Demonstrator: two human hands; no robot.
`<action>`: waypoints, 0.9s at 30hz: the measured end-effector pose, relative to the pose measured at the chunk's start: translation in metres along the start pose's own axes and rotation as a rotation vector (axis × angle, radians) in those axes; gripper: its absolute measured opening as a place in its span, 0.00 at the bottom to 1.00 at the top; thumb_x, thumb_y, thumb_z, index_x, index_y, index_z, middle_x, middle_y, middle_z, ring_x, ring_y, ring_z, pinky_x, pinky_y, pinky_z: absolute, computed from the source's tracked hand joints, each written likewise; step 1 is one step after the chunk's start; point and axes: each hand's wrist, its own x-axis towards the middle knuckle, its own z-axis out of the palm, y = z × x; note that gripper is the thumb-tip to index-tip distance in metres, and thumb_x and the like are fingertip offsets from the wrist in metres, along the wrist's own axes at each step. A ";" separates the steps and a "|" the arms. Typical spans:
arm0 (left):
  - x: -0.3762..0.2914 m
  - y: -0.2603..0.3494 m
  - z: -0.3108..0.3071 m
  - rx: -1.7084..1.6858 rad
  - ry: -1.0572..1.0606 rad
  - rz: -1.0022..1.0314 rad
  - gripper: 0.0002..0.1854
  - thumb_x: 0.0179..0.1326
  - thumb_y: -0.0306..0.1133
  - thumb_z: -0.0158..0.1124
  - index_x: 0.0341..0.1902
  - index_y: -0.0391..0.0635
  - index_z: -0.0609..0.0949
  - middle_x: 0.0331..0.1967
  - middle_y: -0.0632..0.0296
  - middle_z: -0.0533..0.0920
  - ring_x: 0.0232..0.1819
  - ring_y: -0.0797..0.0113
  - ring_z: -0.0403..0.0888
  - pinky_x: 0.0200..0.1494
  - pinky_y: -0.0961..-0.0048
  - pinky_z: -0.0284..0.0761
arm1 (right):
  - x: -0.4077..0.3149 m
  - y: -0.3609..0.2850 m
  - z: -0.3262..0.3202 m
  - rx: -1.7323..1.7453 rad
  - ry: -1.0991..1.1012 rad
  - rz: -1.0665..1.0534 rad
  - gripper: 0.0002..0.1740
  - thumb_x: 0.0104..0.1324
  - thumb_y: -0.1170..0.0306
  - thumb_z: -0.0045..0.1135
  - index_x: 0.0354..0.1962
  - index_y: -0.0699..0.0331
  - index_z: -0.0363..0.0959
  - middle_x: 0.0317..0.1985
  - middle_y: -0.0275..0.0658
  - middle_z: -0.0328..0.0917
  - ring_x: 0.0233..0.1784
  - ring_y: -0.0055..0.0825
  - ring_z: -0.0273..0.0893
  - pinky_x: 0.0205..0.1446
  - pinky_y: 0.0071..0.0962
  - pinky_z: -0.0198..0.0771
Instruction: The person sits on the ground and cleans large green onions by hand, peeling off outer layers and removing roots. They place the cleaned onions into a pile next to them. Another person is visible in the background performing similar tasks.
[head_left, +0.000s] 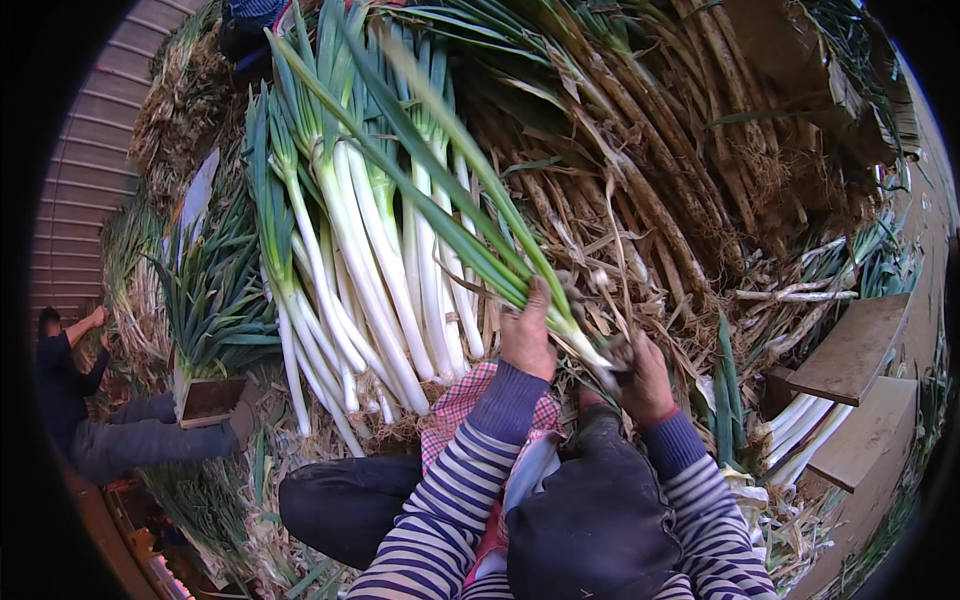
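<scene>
My left hand (529, 330) is closed around a long green onion (574, 336), just where its green leaves fan out from the pale stalk. Those leaves stretch up and left across a heap of cleaned white green onions (367, 225). At the lower end of the same stalk, my right hand (643, 379) grips with bent fingers. A dry, tan outer leaf (616, 255) rises from beside the right fingers; its lower end is hidden there. Soil darkens my fingertips.
Unpeeled, soil-covered green onions (637, 165) fill the upper right. Wooden boards (855, 349) stand at right, near several white stalks (802, 435). Husk scraps (780, 517) litter the ground. Another person (82, 405) sits at far left by a wooden box (210, 401).
</scene>
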 end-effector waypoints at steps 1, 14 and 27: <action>-0.001 0.002 0.001 0.027 -0.019 -0.150 0.21 0.58 0.48 0.54 0.35 0.39 0.75 0.25 0.60 0.77 0.24 0.71 0.76 0.29 0.71 0.76 | -0.012 0.003 -0.025 -0.033 -0.011 -0.035 0.15 0.65 0.59 0.43 0.30 0.64 0.66 0.25 0.34 0.67 0.26 0.22 0.64 0.29 0.19 0.62; 0.047 0.020 -0.015 -0.629 -0.543 -0.326 0.36 0.58 0.64 0.38 0.45 0.43 0.76 0.11 0.72 0.68 0.06 0.77 0.64 0.12 0.79 0.62 | -0.071 -0.044 -0.062 -1.432 0.009 -0.423 0.17 0.61 0.65 0.44 0.41 0.69 0.70 0.35 0.48 0.72 0.39 0.37 0.71 0.45 0.30 0.65; 0.017 -0.029 -0.034 -0.027 0.048 -0.135 0.12 0.59 0.31 0.58 0.46 0.41 0.76 0.38 0.67 0.78 0.38 0.77 0.74 0.41 0.80 0.70 | 0.016 0.001 0.044 -0.701 -0.083 -0.176 0.13 0.61 0.67 0.51 0.36 0.71 0.69 0.28 0.36 0.70 0.32 0.18 0.65 0.36 0.21 0.63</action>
